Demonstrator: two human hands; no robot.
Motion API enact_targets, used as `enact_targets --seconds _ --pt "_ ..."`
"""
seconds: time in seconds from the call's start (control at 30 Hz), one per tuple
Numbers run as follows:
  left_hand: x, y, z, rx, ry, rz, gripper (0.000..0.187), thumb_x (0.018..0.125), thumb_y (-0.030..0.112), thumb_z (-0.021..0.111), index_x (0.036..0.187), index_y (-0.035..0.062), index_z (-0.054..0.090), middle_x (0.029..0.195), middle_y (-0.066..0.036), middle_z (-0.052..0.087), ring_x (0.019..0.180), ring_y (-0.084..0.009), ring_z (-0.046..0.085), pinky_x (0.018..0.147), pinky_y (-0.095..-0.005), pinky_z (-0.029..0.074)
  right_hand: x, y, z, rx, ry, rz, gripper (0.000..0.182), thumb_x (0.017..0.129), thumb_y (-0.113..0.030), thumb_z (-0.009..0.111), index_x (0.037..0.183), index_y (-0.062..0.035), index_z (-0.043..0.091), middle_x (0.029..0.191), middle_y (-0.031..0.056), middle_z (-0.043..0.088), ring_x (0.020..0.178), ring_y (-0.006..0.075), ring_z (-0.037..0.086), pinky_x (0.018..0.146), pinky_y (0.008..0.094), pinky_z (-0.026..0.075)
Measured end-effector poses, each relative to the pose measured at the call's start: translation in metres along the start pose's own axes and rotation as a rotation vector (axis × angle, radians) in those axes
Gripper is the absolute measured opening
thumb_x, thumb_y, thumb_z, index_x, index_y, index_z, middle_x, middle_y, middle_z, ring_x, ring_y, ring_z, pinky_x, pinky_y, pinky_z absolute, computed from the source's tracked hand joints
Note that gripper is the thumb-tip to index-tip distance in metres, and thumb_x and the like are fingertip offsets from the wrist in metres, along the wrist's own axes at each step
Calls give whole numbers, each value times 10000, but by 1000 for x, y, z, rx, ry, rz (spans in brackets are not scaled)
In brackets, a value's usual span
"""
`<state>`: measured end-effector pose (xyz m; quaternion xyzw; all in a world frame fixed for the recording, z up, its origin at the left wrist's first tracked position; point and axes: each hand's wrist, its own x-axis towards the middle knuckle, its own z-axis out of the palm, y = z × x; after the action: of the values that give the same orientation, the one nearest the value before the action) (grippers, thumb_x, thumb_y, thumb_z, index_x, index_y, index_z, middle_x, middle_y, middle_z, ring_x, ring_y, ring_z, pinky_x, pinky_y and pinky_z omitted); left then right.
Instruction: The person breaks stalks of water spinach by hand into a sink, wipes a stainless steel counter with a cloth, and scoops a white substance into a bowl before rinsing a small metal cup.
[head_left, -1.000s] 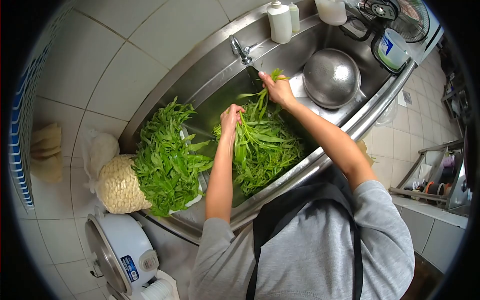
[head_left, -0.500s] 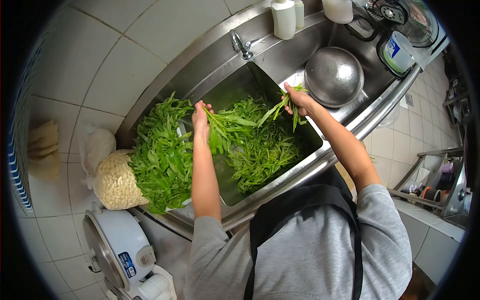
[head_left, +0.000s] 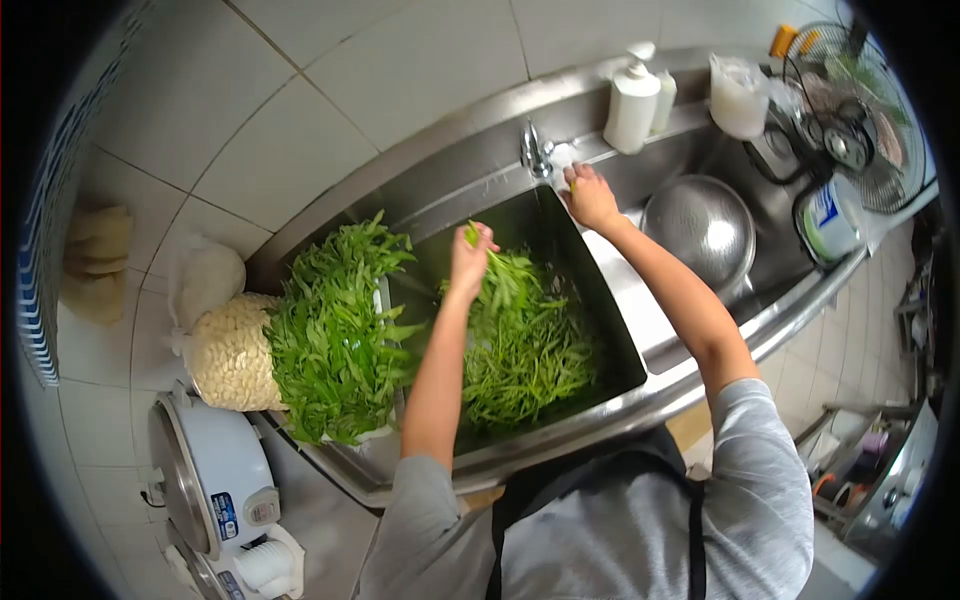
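A bunch of long-leaved greens hangs from my left hand (head_left: 470,262), whose fingers are closed around the stems over the left sink basin (head_left: 622,340). More loose greens (head_left: 530,370) lie in that basin below it. My right hand (head_left: 592,200) is closed beside the faucet (head_left: 536,150), above the divider between the basins. A small yellow-green bit shows at its fingertips; whatever else it holds is hidden. Left of the basin, a large heap of leafy greens (head_left: 340,330) rests on a mostly covered white support.
An upturned metal colander (head_left: 700,230) sits in the right basin. A pump bottle (head_left: 632,105) and a plastic tub (head_left: 835,220) stand along the sink. At left are a bag of pale pieces (head_left: 235,352) and a rice cooker (head_left: 215,470). A fan (head_left: 860,110) stands at far right.
The view has shifted. My right hand has moved toward the faucet, and the spray of greens it held no longer shows. My left hand still grips its bunch, now hanging lower over the basin.
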<state>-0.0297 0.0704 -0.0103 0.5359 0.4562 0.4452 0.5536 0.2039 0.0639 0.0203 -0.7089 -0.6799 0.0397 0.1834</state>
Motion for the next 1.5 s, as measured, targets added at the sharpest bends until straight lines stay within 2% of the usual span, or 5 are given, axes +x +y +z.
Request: enact_targets --seconds 0.43,0.7,0.87,1.1,1.5 --pt "65 20 94 426 -321 -57 185 839 201 605 957 58 609 852 -44 641 801 -140 580 742 -280 443 46 38 45 713 -55 244 354 887 -279 431 1097 -35 578 1250 214 457 1173 348 419 989 428 321" --pt "50 -41 71 -195 414 48 214 937 223 428 1016 34 491 986 -109 626 854 -233 589 785 -358 477 -26 -47 118 1267 40 883 693 875 -522 411 1367 -59 257 1375 231 276 1263 306 283 1041 366 213" --pt "46 -143 29 -1003 712 -526 407 959 272 267 1241 -8 353 1194 -193 499 1039 -321 533 956 -456 405 15 -41 81 1069 -493 224 432 794 -265 627 1187 -106 541 1293 176 439 1111 239 493 897 350 413" --pt "64 -134 55 -1434 534 -576 482 927 298 245 1240 -38 390 1215 -218 459 1080 -339 492 919 -485 431 -44 -29 84 969 -85 0 474 760 -95 587 1222 -93 483 1282 218 427 1174 383 425 969 386 378" --pt "28 -151 68 5 512 -551 536 897 328 506 1302 21 336 1287 -152 422 1058 -291 501 892 -410 391 22 -43 45 82 -719 10 277 754 -136 601 1006 -24 624 1021 197 611 989 337 582 827 389 485"
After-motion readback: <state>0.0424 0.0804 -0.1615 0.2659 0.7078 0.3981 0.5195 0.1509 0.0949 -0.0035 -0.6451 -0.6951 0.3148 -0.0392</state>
